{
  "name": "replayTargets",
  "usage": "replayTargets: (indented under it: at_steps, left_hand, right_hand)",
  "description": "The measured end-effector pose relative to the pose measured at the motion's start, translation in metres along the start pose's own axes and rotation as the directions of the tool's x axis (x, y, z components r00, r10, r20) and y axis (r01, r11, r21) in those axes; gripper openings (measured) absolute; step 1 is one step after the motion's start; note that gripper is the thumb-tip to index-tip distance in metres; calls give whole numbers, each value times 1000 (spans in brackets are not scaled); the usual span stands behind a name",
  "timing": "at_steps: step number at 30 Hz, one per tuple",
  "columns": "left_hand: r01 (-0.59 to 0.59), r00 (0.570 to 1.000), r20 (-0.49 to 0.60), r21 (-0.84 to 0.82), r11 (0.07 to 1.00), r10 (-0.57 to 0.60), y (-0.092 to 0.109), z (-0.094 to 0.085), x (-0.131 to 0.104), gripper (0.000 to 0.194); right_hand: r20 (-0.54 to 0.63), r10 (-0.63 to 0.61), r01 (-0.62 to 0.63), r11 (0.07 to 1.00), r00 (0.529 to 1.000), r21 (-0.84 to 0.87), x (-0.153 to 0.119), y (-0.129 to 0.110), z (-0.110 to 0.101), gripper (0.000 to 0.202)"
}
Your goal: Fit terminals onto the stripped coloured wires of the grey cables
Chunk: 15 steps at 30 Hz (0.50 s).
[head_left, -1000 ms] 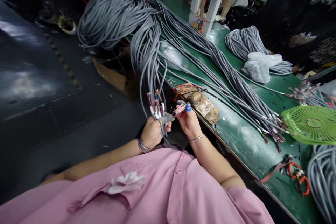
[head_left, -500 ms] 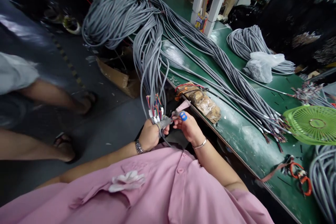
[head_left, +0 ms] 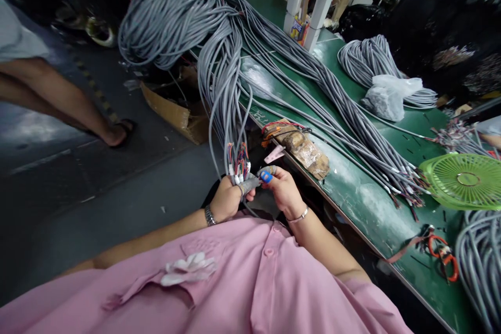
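My left hand [head_left: 227, 201] is closed around the ends of several grey cables [head_left: 225, 99] hanging over the table edge. Stripped ends with coloured wires [head_left: 238, 155] and white sleeves stick up above this fist. A grey wrap covers the left thumb. My right hand [head_left: 288, 194] is pinched close beside it, its fingertips meeting the left thumb's tip. On the right thumb is a blue cover [head_left: 266, 176], and a grey wrap is around the index finger. What lies between the right fingertips is too small to make out.
The green table [head_left: 364, 214] bears long grey cable bundles, a wooden block [head_left: 303, 148] at its edge, a green fan [head_left: 465, 180], orange-handled scissors [head_left: 444, 257] and a plastic bag [head_left: 387, 96]. A cardboard box [head_left: 172, 115] is on the floor. Another person's legs [head_left: 58, 88] are at left.
My right thumb and fingers have closed in toward the left thumb. The coloured wire ends have shifted slightly right. The other person has stepped farther away at the left.
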State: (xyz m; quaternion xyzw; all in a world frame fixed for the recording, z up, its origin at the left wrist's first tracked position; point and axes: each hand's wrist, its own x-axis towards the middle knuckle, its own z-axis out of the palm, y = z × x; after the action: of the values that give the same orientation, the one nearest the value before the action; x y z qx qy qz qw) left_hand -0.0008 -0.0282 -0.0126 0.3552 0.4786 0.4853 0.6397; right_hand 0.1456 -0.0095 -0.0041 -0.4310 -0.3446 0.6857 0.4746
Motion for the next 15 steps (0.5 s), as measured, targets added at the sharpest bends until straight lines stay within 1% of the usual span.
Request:
replayTargets:
  at_steps: [3,6,8,10,12,13,15]
  left_hand:
    - [12,1000,7,-7,1000,-12,1,1,-1,16]
    - [-4,1000,-12,-39,999,3,1,0,-3,17]
    - [-13,999,-31,-53,999,11,1,-1,-3,18]
    - [-18,999,-37,-55,998,16,1,-3,-3,19]
    - [-16,999,-35,-54,998,14,0,-3,-2,19]
    - [-14,999,-33,-52,999,13,-1,-4,-2,19]
    - [-8,1000,-24,-42,999,7,-2,-4,-1,18]
  right_hand:
    - [-23,54,-51,994,998,101,3,-1,-1,20]
    - [-74,92,-74,975,993,210,3,-9,-7,23]
    - [-69,111,-92,968,991,234,0,-14,-11,27]
    - [-7,143,-138,969,990,206,-5,-16,-13,32]
    - [41,167,-171,975,985,141,-10,-15,-11,35]
    - [41,166,-169,981,985,98,-12,-14,-10,35]
    - [6,132,-132,991,991,1,-13,-11,-5,33]
